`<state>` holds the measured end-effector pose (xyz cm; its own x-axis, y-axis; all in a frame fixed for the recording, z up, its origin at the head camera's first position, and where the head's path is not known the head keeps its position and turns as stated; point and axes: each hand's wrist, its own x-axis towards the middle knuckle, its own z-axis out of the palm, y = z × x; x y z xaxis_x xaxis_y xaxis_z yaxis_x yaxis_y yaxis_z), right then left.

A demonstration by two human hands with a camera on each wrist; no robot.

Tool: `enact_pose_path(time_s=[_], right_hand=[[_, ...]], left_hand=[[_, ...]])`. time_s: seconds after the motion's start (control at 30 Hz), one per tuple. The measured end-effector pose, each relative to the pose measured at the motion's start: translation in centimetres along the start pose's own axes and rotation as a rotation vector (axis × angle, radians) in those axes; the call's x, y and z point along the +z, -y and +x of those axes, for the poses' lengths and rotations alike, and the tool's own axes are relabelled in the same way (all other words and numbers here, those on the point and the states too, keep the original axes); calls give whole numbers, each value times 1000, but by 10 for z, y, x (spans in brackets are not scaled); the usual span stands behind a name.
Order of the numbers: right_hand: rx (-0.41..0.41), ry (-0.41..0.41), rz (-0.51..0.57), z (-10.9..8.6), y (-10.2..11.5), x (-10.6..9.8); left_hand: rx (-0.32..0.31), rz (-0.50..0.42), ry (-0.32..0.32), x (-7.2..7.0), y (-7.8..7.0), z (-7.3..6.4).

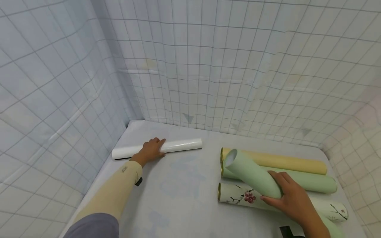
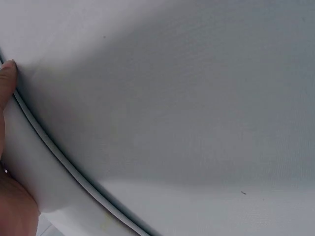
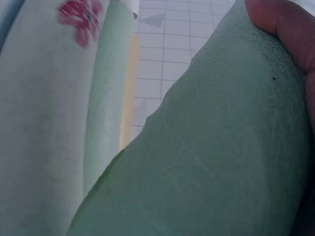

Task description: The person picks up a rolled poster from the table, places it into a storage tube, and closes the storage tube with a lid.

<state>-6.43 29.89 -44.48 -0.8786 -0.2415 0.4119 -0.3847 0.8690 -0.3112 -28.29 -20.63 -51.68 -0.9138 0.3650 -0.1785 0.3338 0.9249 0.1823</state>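
In the head view, my left hand [image 1: 150, 151] grips a glossy white roll [image 1: 183, 144] lying at the back left, fingers over its top and thumb at the near side. The left wrist view shows the thumb [image 2: 7, 81] by the roll's loose edge [image 2: 74, 172]. My right hand [image 1: 293, 196] holds a pale green wallpaper roll [image 1: 253, 175], thumb on the near side and fingers on the far side. Its hollow end is raised and points to the back left. Close up, the right wrist view shows the green roll's textured surface [image 3: 211, 142].
Beneath the held roll lie a floral white wallpaper roll [image 1: 232, 193], another green roll [image 1: 315, 182] and a yellow roll [image 1: 291, 162], side by side. A white cloth covers the table [image 1: 178, 185]. Grid-patterned sheets [image 1: 190, 66] enclose the back and sides.
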Motion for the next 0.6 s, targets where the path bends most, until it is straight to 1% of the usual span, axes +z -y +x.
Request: enact_pose_path(time_s=[0.1,0.17,0.23,0.3,0.47,0.53,0.6], right_hand=[[1,8,8,0,-1,5],[0,13,14,0,-2,8],[-4,12,15,1,-3,11],[-8,6,21,2,-3,14],[-15,-8,42,3,-4,23],[-21,-14,50,4,-4,26],[-30,-21,53,5,-4,27]], left_hand=[[2,-7,-17,-2,0,-2],[11,-1,-31,-2,0,-2],[27,-15,-50,-2,1,-4],[50,-22,-89,-3,1,-6],[122,16,-217,-4,1,-11],[125,16,-245,-2,1,-11],[102,-5,-252,0,2,-10]])
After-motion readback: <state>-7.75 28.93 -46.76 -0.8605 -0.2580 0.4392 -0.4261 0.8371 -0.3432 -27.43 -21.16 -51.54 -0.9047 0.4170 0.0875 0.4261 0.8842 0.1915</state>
